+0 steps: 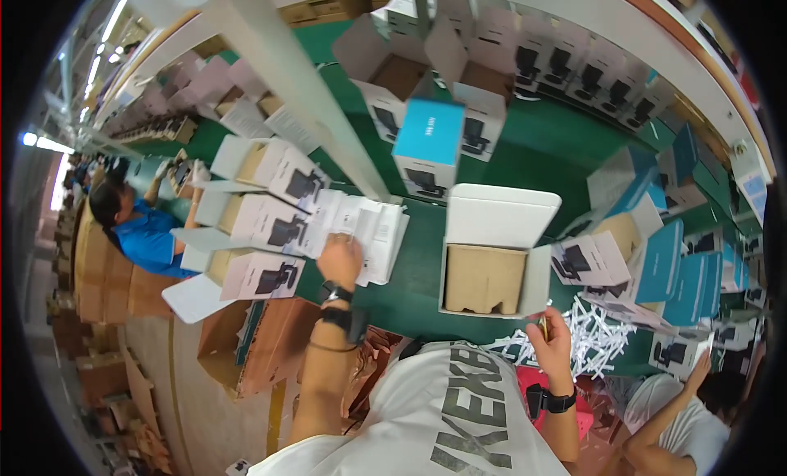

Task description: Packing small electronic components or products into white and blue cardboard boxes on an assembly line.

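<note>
My left hand (340, 261) lies on a stack of white paper leaflets (381, 240), its fingers curled and pressed together at a leaflet. In front of me stands an open white box (537, 281), lid raised, with a brown cardboard insert (485, 277) inside. Close to that box's near right corner is my right hand (552, 343), fingers pinched around something small and yellowish that I cannot make out. White paper strips (592, 345) are heaped just beyond it on the green table (402, 308).
Open printed boxes (266, 230) stand left of the leaflets. A blue-topped box (428, 140) stands behind; more boxes (586, 263) crowd the right. A grey post (303, 82) slants across. A person in blue (156, 234) works at left, another person (676, 419) at lower right.
</note>
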The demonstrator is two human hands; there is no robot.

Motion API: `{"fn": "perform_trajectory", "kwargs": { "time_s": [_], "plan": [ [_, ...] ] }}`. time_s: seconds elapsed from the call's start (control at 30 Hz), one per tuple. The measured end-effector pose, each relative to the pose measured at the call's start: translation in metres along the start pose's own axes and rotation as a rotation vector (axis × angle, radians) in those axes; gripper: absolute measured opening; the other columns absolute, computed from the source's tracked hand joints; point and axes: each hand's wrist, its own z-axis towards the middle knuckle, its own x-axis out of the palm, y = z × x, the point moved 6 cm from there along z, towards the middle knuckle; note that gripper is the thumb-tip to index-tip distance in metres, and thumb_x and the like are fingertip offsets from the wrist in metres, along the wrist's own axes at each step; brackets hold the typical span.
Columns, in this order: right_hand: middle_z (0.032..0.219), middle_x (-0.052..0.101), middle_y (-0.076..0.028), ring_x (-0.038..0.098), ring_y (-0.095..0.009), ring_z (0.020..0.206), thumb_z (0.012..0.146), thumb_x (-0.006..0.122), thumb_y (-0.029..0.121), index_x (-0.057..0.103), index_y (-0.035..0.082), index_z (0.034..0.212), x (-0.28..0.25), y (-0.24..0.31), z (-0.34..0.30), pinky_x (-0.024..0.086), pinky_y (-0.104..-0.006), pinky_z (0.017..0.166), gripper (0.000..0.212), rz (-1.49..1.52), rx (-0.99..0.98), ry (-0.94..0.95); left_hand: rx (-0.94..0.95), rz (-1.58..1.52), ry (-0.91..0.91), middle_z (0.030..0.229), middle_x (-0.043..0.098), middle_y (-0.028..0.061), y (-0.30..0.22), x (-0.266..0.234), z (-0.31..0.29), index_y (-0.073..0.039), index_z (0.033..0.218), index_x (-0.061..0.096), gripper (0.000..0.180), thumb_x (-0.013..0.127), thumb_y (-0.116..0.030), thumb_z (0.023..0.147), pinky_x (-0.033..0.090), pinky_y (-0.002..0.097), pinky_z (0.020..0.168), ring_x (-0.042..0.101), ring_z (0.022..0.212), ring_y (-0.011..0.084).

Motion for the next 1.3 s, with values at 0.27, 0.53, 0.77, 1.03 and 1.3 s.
{"fn": "perform_trajectory", "kwargs": {
  "time_s": [0.27,0.53,0.77,1.03,1.3],
  "plan": [
    [0.097,0.066,0.002,0.056,-0.004,0.08,0.099,0.068,0.003,0.063,0.001,0.134,-0.018,-0.07,-0.033,0.046,-0.0215,0.069,0.035,-0.011,0.102,-0.167,-0.13,-1.502,-0.21,0.143,0.059,0.0234,-0.124,-0.196,-0.055,0.001,0.146,0.049,0.06,0.074,-0.023,0.097,0.053,0.0476,0.101,0.064,0.124,0.0359],
    [0.099,0.07,-0.004,0.062,-0.01,0.082,0.098,0.069,0.004,0.068,-0.001,0.126,-0.007,-0.034,-0.006,0.051,-0.0262,0.073,0.028,-0.441,-0.196,-0.018,0.596,-1.07,0.014,0.132,0.058,0.026,-0.209,-0.148,-0.038,-0.013,0.153,0.041,0.076,0.061,0.004,0.082,0.046,0.0523,0.11,0.062,0.114,0.0394],
    [0.093,0.068,-0.003,0.059,-0.009,0.082,0.097,0.069,0.005,0.067,-0.004,0.123,-0.013,-0.051,0.001,0.05,-0.0262,0.073,0.027,-0.327,-0.099,-0.014,0.714,-0.805,0.146,0.142,0.051,0.0281,-0.21,-0.158,-0.034,-0.011,0.149,0.046,0.077,0.075,-0.005,0.079,0.039,0.0602,0.116,0.053,0.129,0.05],
    [0.1,0.069,0.0,0.061,-0.01,0.081,0.096,0.074,0.01,0.062,0.0,0.131,-0.023,-0.022,0.032,0.049,-0.0264,0.07,0.039,0.051,-0.121,-0.054,0.278,-0.946,0.294,0.161,0.034,0.032,-0.174,-0.128,-0.075,0.001,0.16,0.032,0.094,0.081,-0.022,0.083,0.035,0.0496,0.121,0.035,0.149,0.0533],
    [0.113,0.065,-0.003,0.06,-0.012,0.103,0.1,0.068,0.009,0.058,0.0,0.135,0.048,0.036,0.061,0.048,-0.0244,0.085,0.037,0.071,-0.197,-0.108,0.581,-0.595,0.3,0.165,0.027,0.0325,-0.22,-0.117,-0.073,-0.004,0.164,0.028,0.099,0.081,-0.03,0.085,0.031,0.0543,0.123,0.031,0.152,0.053]
  ]
}}
